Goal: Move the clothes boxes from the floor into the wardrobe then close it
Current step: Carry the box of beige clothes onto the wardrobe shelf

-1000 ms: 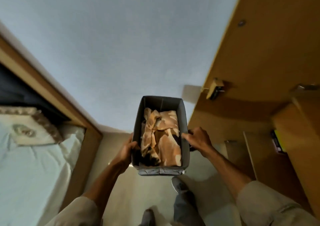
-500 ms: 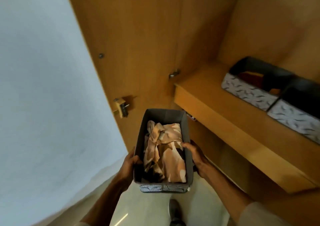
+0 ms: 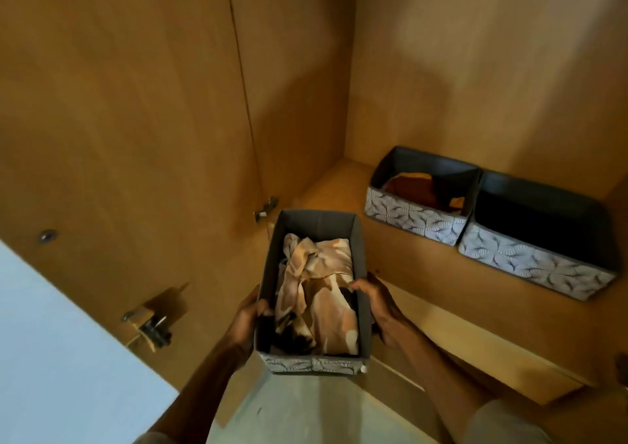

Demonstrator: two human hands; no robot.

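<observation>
I hold a grey fabric clothes box [image 3: 317, 223] in the air in front of the open wardrobe, with folded tan and brown clothes [image 3: 316, 294] inside. My left hand [image 3: 246, 321] grips its left wall and my right hand [image 3: 375, 302] grips its right wall, thumb over the rim. The box's far end hangs over the front edge of the wardrobe shelf [image 3: 401, 256]. Two more patterned boxes stand side by side on that shelf: one with dark red clothes [image 3: 416, 214] and a dark one [image 3: 533, 260] to its right.
The open wardrobe door [image 3: 119, 137] stands at the left, with a hinge [image 3: 266, 209] near the shelf corner and a latch [image 3: 153, 324] lower down. A pale wall [image 3: 51, 358] fills the lower left. Bare shelf lies left of the two boxes.
My view has swung from the room and bed toward the wardrobe interior. The box in both hands has come closer to the shelf, which now shows both stored boxes.
</observation>
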